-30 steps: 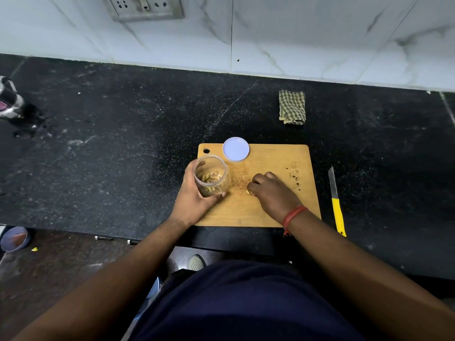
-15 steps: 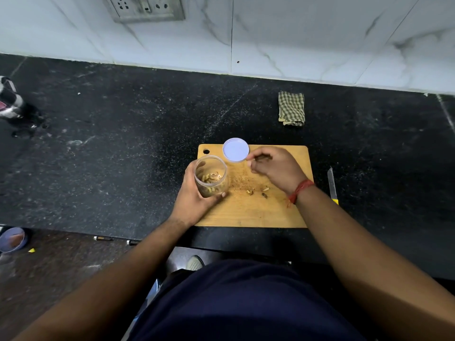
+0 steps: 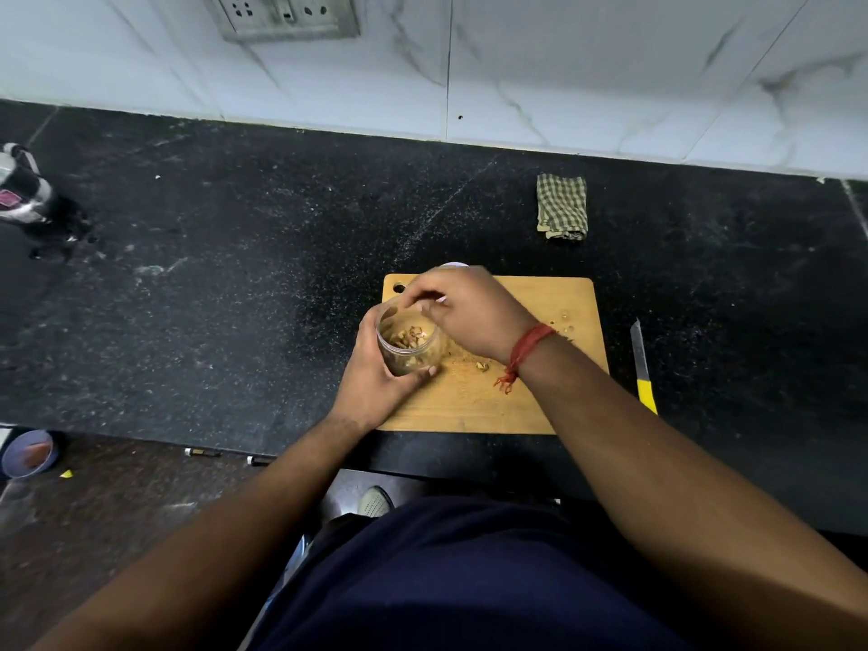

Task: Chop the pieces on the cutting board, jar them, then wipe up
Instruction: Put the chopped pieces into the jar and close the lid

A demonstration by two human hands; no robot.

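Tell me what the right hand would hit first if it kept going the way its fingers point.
The right hand hangs over the jar, fingers curled down-left toward its open mouth. Going straight on, they would likely meet the jar's rim or the pieces inside; depth is unclear from one view.

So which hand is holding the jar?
The left hand grips the jar on the cutting board. The right hand only hovers over its open mouth.

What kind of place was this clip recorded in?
Most likely a home kitchen: a black stone counter against a marble-look tiled wall with a socket panel, a wooden cutting board with a yellow-handled knife beside it.
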